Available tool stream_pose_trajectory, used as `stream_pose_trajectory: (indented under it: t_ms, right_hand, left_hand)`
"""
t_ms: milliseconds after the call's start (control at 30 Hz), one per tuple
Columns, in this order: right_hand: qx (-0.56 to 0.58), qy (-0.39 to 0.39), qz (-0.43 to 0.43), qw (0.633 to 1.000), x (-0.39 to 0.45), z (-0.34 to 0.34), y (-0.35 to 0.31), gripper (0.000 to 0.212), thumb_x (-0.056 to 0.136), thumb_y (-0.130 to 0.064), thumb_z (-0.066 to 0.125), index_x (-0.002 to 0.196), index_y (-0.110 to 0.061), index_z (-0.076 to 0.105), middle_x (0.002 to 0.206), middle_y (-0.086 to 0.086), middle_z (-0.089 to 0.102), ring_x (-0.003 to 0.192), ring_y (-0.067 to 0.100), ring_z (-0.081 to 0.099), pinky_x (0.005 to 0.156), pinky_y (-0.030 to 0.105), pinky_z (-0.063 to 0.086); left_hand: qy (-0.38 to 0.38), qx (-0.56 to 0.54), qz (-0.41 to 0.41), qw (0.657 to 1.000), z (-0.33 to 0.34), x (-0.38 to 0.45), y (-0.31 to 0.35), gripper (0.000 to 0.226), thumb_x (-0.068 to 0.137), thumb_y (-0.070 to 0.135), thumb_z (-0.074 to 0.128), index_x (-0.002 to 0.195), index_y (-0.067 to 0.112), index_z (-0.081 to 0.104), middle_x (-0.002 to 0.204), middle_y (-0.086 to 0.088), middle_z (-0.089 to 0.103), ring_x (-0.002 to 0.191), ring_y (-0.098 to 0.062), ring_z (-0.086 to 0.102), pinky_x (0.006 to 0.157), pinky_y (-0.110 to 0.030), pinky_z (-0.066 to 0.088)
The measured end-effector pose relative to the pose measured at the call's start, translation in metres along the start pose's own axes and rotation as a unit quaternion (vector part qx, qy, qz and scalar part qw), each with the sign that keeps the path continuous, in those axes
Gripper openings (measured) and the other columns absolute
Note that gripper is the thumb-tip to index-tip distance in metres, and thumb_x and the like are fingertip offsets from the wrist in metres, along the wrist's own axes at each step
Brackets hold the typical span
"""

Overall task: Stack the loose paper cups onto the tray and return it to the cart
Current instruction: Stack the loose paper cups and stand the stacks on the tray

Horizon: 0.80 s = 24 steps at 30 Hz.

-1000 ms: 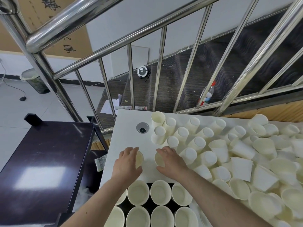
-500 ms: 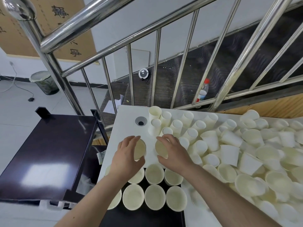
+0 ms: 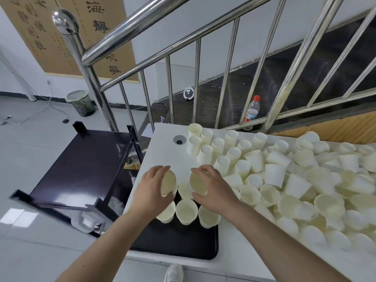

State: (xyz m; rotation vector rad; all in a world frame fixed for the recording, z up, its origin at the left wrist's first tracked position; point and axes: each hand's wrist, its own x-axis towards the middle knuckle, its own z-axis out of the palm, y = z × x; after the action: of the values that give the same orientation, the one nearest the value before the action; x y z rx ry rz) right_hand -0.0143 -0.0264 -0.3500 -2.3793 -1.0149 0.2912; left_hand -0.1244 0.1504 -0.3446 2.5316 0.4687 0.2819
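Observation:
My left hand (image 3: 151,190) grips a cream paper cup (image 3: 168,182), tilted so its mouth faces me. My right hand (image 3: 213,190) grips a second paper cup (image 3: 197,183) the same way, just right of the first. Both cups hover over the far end of a black tray (image 3: 179,243) on the white table (image 3: 166,151). Several upright cups (image 3: 186,211) stand on the tray below my hands. A large heap of loose paper cups (image 3: 295,180) covers the table to the right. The dark cart (image 3: 81,167) stands left of the table.
A steel stair railing (image 3: 168,88) runs behind the table. A round cable hole (image 3: 179,139) sits in the table's far left corner. A plastic bottle (image 3: 252,109) stands beyond the railing, a waste bin (image 3: 80,102) on the floor at left. My shoe (image 3: 174,273) shows below.
Both hands have lifted their cups off the table and drawn them back over the tray. The view has pulled back, showing more of the tray's near end.

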Motion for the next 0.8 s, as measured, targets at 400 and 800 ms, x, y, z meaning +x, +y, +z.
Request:
stream_pose_trajectory:
  t_ms: [400,800]
  right_hand:
    - [-0.019,-0.059,0.032,0.998,0.044,0.041,-0.042,0.070,0.086,-0.034,0.064,0.147,-0.027,0.030,0.143,-0.005,0.030,0.131,0.015,0.035,0.100,0.034,0.043]
    - [-0.022,-0.076,0.056,0.995,0.076,0.067,-0.049,0.068,0.085,-0.039,0.063,0.145,-0.028,0.034,0.141,-0.009,0.032,0.130,0.012,0.037,0.099,0.035,0.044]
  left_hand:
    - [-0.049,0.047,-0.046,0.997,-0.020,0.019,-0.063,0.073,0.082,0.034,0.067,0.146,0.025,0.031,0.147,0.008,0.033,0.134,-0.019,0.034,0.094,-0.035,0.047]
    - [-0.113,0.054,-0.032,0.992,-0.001,0.050,-0.099,0.072,0.083,0.037,0.066,0.145,0.027,0.031,0.145,0.011,0.033,0.133,-0.012,0.033,0.089,-0.029,0.048]
